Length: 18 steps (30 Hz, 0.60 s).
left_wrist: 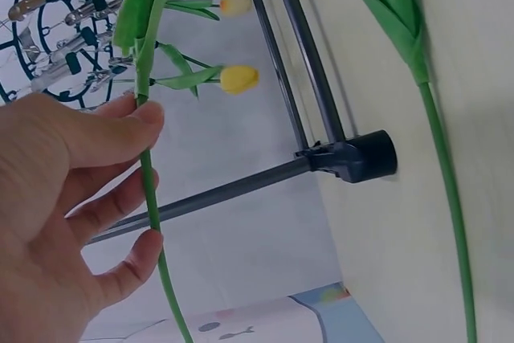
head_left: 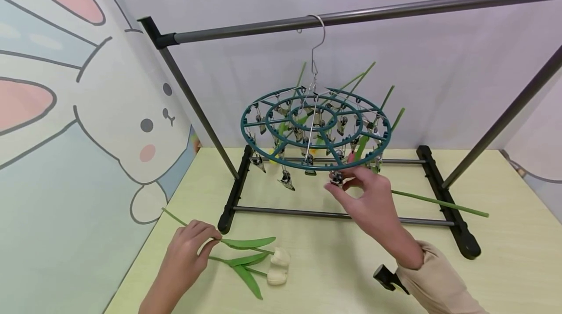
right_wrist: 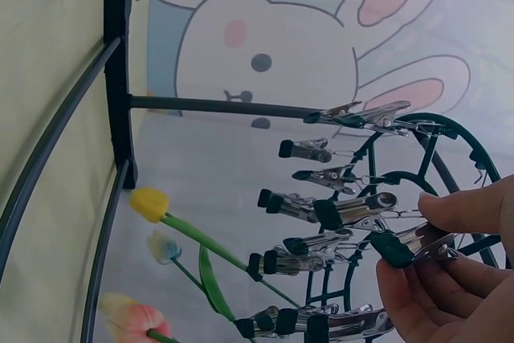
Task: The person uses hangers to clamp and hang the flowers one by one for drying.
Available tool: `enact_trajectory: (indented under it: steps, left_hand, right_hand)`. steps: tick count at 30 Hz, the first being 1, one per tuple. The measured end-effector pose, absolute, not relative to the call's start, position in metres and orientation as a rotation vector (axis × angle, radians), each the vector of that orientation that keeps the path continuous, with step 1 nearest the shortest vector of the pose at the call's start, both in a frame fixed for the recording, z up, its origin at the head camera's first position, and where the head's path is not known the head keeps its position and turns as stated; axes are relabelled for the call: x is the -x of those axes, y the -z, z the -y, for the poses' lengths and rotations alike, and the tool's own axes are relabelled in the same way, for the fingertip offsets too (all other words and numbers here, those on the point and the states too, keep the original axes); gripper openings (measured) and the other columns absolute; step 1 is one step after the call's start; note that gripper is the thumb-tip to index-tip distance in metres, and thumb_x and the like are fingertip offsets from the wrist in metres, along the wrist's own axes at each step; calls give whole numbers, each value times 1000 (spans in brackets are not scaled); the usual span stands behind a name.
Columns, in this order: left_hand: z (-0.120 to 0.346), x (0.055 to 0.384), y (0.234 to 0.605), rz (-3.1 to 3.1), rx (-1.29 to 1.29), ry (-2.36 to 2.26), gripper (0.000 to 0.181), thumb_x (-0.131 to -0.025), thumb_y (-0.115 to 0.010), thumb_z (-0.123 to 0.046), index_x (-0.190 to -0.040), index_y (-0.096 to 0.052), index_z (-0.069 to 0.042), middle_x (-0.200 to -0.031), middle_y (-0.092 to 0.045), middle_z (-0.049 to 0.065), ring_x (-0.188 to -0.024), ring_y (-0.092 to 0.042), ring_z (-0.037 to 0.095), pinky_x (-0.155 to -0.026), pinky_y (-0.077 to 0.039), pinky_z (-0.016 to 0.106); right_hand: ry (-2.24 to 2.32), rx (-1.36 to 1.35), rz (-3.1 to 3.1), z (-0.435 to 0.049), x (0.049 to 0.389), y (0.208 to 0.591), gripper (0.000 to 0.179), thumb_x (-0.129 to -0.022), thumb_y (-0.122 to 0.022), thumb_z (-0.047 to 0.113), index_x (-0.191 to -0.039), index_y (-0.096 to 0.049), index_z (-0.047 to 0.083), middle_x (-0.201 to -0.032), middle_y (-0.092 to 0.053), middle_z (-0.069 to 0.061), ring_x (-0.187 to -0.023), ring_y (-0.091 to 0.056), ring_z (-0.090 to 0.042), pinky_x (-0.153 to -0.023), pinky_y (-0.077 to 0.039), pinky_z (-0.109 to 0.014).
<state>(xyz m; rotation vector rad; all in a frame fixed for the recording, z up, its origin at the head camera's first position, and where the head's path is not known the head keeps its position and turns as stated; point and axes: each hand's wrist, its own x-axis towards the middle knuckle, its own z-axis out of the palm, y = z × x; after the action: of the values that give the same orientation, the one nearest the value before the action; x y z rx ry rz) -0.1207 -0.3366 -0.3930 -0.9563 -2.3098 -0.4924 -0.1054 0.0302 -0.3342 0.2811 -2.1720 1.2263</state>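
Note:
My left hand (head_left: 186, 255) pinches the green stem (left_wrist: 150, 190) of a white artificial tulip (head_left: 281, 257) just above the table. Close beside it lies a second white tulip (head_left: 277, 276), its leaves spread on the tabletop. Up at the near rim of the round green clip hanger (head_left: 281, 160), my right hand (head_left: 366, 197) pinches a metal clip (right_wrist: 405, 242) with dark green tips between thumb and fingers. No flower shows in that clip. Yellow (right_wrist: 149, 204), pale blue (right_wrist: 164, 247) and pink (right_wrist: 136, 320) tulips hang heads down from other clips.
The hanger hooks over the horizontal bar (head_left: 254, 28) of a dark metal rack, whose black feet (head_left: 456, 221) stand on the pale table (head_left: 333, 265). A black object (head_left: 386, 277) lies by my right sleeve. A rabbit picture (head_left: 131, 124) covers the left wall.

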Motion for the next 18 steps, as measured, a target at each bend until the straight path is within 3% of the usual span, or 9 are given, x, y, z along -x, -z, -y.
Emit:
enact_trajectory:
  steps: [4, 14, 18]
  left_hand:
    - [332, 117, 387, 2321, 968, 520, 22, -66, -76, -2, -80, -67, -16, -85, -63, -9, -83, -56, 13, -68, -37, 29]
    - [314, 107, 370, 2272, 996, 565, 30, -62, -79, 8, -79, -67, -14, -83, -64, -5, -80, -55, 15, -73, -36, 27]
    - [308, 105, 365, 2229, 1026, 577, 21, -70, -75, 5, -79, -67, -13, -82, -64, -5, -80, -55, 15, -74, -35, 27]
  right_hand:
    - [-1226, -300, 2141, -32, 104, 334, 24, -72, -81, 4, -93, -70, 3, -86, -69, -1, -73, -65, -14, -65, -53, -18]
    - [-1146, -279, 2118, -35, 102, 335, 28, -69, -83, 1, -93, -69, 3, -87, -69, -1, -73, -64, -16, -69, -50, -16]
    - [-1124, -273, 2113, -37, 102, 336, 27, -69, -82, 1, -92, -69, 4, -88, -69, -1, -75, -64, -16, -72, -48, -13]
